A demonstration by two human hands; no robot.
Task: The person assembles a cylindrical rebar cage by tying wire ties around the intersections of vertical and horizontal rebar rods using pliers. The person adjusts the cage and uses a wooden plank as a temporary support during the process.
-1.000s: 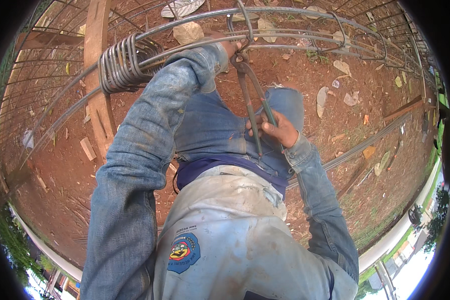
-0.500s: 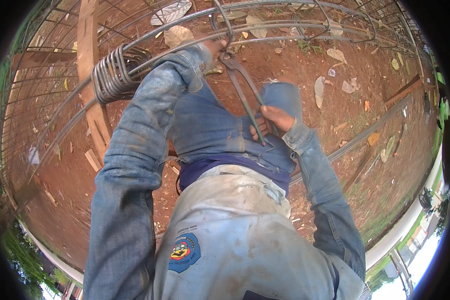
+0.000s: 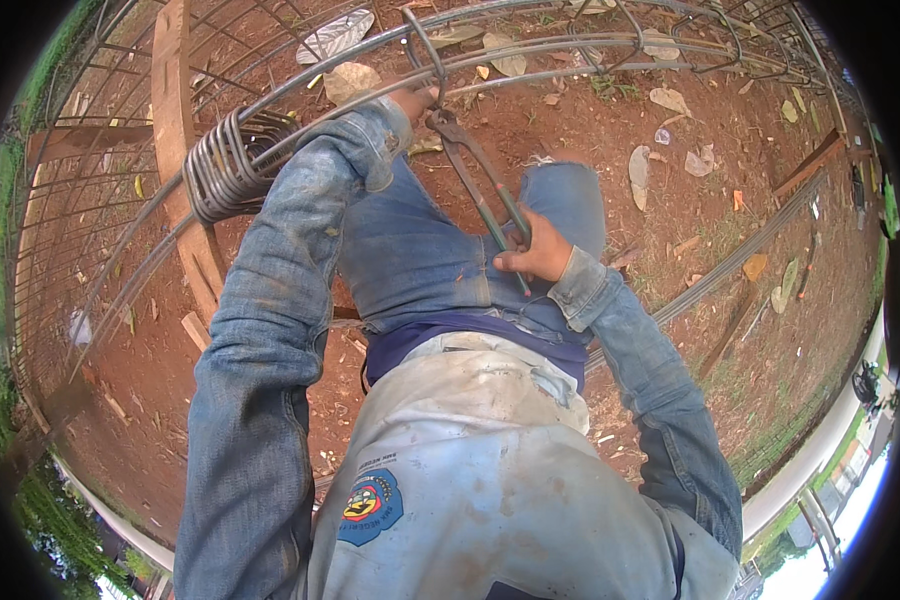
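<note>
My right hand (image 3: pixel 538 250) is closed around the green-ended handles of long end-cutting nippers (image 3: pixel 467 165). The tool slants up and left over my knees, its jaws just below the lower corner of a bent steel stirrup (image 3: pixel 425 45). That stirrup hangs around the long rebar rods (image 3: pixel 530 48) of a cage. Beside the jaws, my left hand (image 3: pixel 415 102) has its fingers drawn together against the stirrup's lower end. Whatever they pinch is too small or hidden to make out.
A bunch of stacked stirrups (image 3: pixel 225 170) hangs on the rods at left, near an upright wooden plank (image 3: pixel 173 100). Steel mesh (image 3: pixel 55 230) stands farther left. Long thin rods (image 3: pixel 705 285) lie on the red soil at right, among dry leaves (image 3: pixel 639 178).
My right hand has turned on the nippers, the back of the hand now more in view, and the handles sit closer together. The left hand stays at the stirrup.
</note>
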